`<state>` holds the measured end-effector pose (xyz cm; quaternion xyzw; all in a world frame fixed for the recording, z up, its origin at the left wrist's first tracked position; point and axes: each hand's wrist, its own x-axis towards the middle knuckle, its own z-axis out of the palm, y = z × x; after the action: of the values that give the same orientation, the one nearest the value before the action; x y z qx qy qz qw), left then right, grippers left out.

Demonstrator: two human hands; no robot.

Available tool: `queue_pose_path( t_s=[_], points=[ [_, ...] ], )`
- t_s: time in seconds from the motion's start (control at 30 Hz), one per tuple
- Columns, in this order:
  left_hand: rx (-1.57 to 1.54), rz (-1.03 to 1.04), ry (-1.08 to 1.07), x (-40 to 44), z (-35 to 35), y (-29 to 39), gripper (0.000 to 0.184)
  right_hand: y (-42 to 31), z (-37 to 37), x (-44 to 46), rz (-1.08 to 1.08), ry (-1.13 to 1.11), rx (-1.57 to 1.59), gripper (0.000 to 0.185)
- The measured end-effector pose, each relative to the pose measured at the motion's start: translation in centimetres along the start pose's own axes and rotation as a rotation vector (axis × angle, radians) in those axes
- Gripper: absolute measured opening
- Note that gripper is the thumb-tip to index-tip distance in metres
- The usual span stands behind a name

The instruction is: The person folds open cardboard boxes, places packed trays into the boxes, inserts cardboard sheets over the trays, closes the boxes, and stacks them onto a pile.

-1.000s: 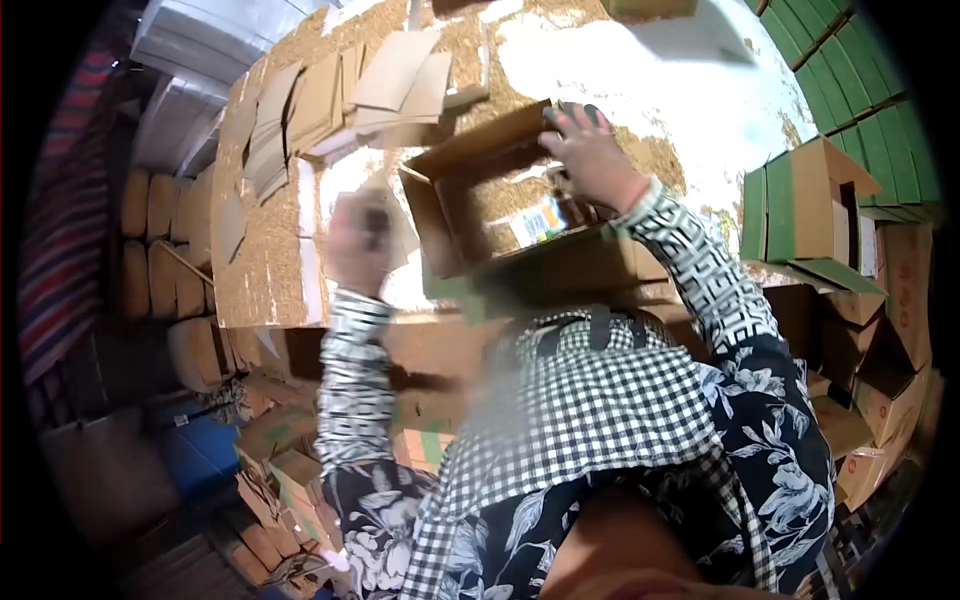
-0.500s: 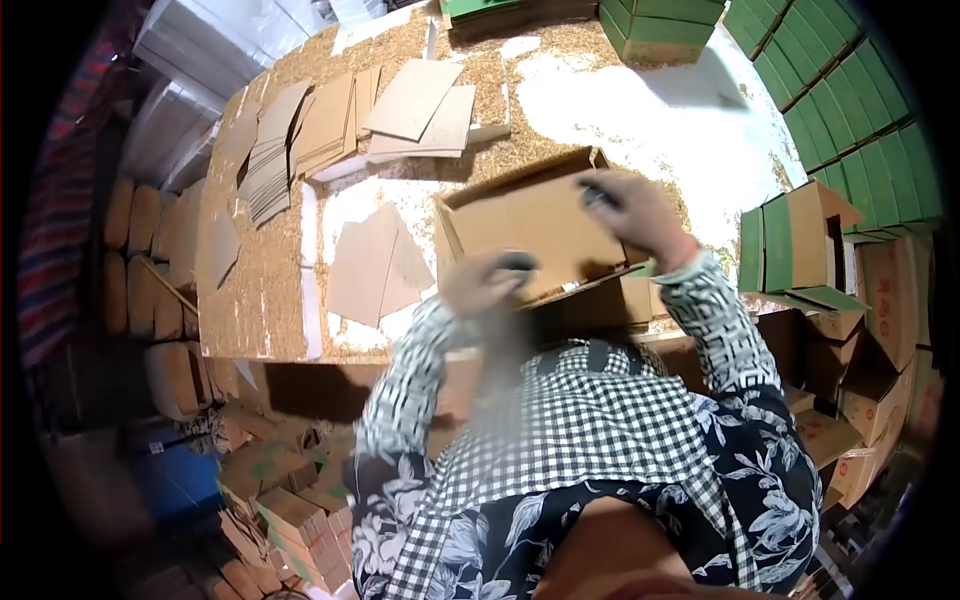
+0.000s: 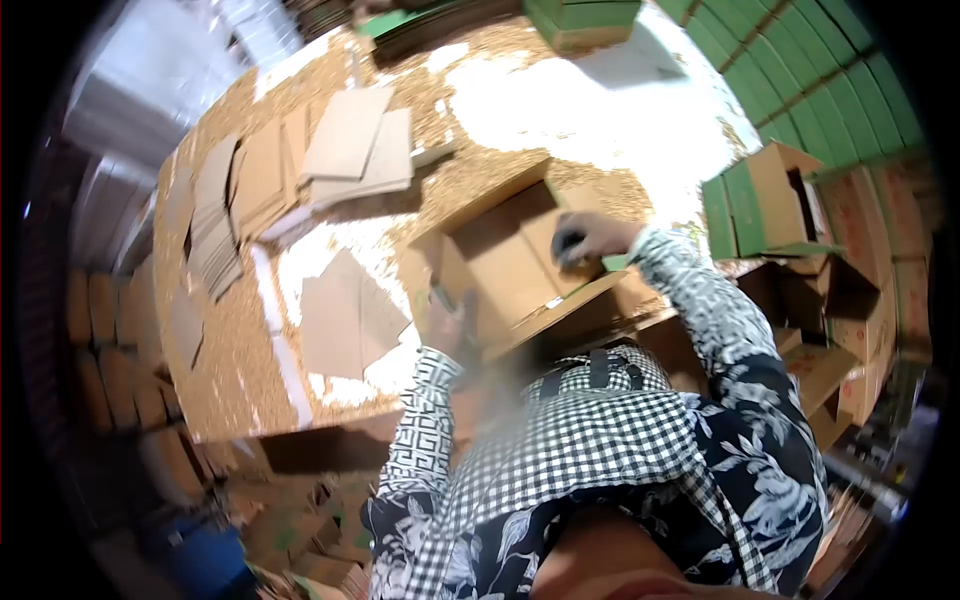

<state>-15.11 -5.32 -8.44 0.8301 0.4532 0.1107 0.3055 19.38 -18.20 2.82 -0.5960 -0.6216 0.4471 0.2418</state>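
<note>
An open cardboard box [image 3: 500,240] lies in front of me at the table's near edge, its inside facing up. Along its left wall, my left hand [image 3: 445,322] grips the edge, the fingers slightly blurred. My right hand [image 3: 598,238] is closed at the box's right end, its dark-covered fingertips curled over the inside of the wall. A seam runs across the brown cardboard at the bottom of the box. Just left of the box, flat grey-brown cardboard sheets [image 3: 345,315] overlap on the table.
Stacked cardboard sheets [image 3: 265,175] lie at the table's far left. Green boxes [image 3: 820,90] are piled at the right, with an open green-and-brown box [image 3: 770,205] nearer. Open cartons [image 3: 815,300] stand beside my right arm. White wrapped stacks [image 3: 150,90] rise behind the table's left side.
My left hand has moved from above the box down to its left wall. My right hand has lowered into the right end. More of the box's inside shows. The view has shifted.
</note>
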Motion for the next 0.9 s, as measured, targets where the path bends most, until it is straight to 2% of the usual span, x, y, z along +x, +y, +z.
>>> queue_pose_path(
  t_s=[0.03,0.07,0.1,0.13,0.17,0.23,0.27,0.3,0.37,0.4,0.43,0.47,0.53,0.57,0.63,0.7,0.77,0.8,0.83,0.9],
  points=[
    [0.201,-0.255,-0.057,-0.7,-2.8,7.8,0.1,1.3,1.1,0.2,0.026,0.185,-0.248,0.037],
    [-0.005,-0.358,0.057,-0.9,-3.0,10.2,0.106,-0.6,0.0,0.5,0.166,0.312,0.017,0.05],
    [-0.166,-0.369,0.049,-1.0,-4.1,11.8,0.107,-0.3,0.3,0.2,0.122,0.693,-0.261,0.066],
    [-0.457,-0.342,0.071,-1.2,-3.4,10.9,0.1,1.6,1.0,0.6,0.193,0.94,-0.328,0.081],
    [-0.723,-0.289,0.138,-1.4,-0.6,6.9,0.088,5.3,3.7,1.3,0.239,0.879,-0.024,0.1],
    [-0.93,-0.217,0.099,-1.0,0.9,1.9,0.068,0.6,4.8,-0.2,0.288,0.482,0.529,0.124],
    [-1.024,-0.261,0.047,-1.0,0.3,1.2,0.061,-3.4,3.9,-1.9,0.23,0.486,0.68,0.125],
    [-1.115,-0.311,-0.001,-1.2,0.2,1.5,0.055,-2.6,4.2,-2.3,0.247,0.461,0.561,0.12],
    [-0.871,-0.193,-0.152,-0.8,-2.8,8.3,0.049,-0.1,2.5,-5.1,0.265,0.599,0.636,0.107],
    [-1.006,-0.064,-0.111,0.6,0.1,7.0,0.039,0.6,0.8,-7.2,0.248,0.68,0.712,0.1],
    [-1.034,0.055,-0.169,0.2,0.3,13.4,0.049,-0.8,-3.0,-12.0,0.193,0.779,0.863,0.093],
    [-1.122,-0.004,-0.302,0.8,2.0,17.8,0.047,-2.8,-7.3,-17.6,0.211,0.809,0.948,0.076],
    [-1.291,-0.131,-0.577,2.3,5.9,25.5,0.045,-6.4,-13.6,-28.6,0.151,1.082,0.685,0.062],
    [-1.137,0.047,-0.639,2.9,8.4,30.3,0.05,-3.2,-16.4,-34.6,-0.006,1.162,0.745,0.056],
    [-0.567,0.641,-0.531,2.8,13.5,40.5,0.062,1.4,-19.8,-44.5,-0.037,1.361,0.696,0.054],
    [-0.155,1.062,-0.253,0.1,16.7,49.1,0.074,6.4,-21.4,-52.1,0.029,1.521,0.671,0.053],
    [0.005,1.141,-0.242,-1.3,22.1,51.6,0.075,12.1,-21.4,-57.0,0.138,1.618,0.703,0.051],
    [0.215,1.167,-0.217,-0.9,26.7,50.1,0.068,14.8,-20.9,-58.4,0.192,1.651,0.73,0.05],
    [0.255,1.219,-0.092,-1.0,28.7,48.5,0.058,17.4,-19.9,-59.5,0.244,1.666,0.754,0.049],
    [0.079,1.167,-0.132,-1.6,27.5,49.3,0.05,21.7,-18.9,-60.1,0.329,1.667,0.798,0.048]
  ],
)
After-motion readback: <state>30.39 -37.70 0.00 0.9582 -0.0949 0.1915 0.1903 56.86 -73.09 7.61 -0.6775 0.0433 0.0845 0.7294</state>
